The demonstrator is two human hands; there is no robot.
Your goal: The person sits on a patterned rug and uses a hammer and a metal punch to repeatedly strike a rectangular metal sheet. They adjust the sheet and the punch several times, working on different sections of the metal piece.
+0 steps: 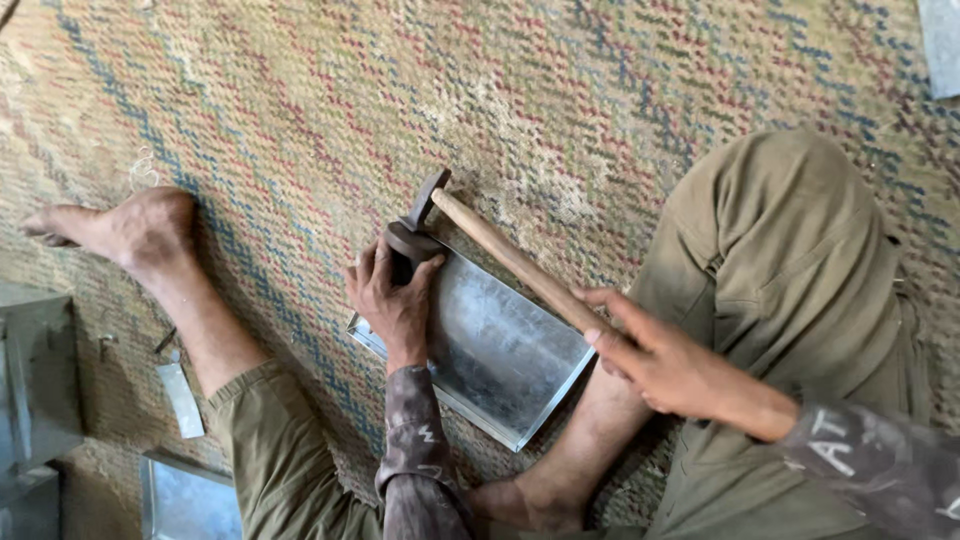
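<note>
- Sitting on a woven mat of faded blue, red and tan fibres (300,110), legs in olive trousers spread to either side, one bare foot (120,228) stretched out at the upper left.
- Lying on the mat between the legs: a flat rectangular sheet of grey galvanised metal with folded edges (500,350), set at a slant.
- Pressing down on the upper left corner of the sheet with the left hand (392,300), fingers curled and closed around a dark round iron block (410,243) standing at the sheet's edge.
- Gripping the pale wooden handle of a hammer with a dark steel head (500,250) in the right hand (655,360), fingers wrapped shut around the handle's lower end, index finger lying along it.
- Hammer head (427,200) hanging just above the iron block, handle slanting down to the right across the sheet.
- Lying at the left edge: a small narrow strip of grey metal (180,398), and grey metal boxes (40,390) near the lower left corner.
- Showing at the top right corner: another piece of grey sheet metal (942,45).
</note>
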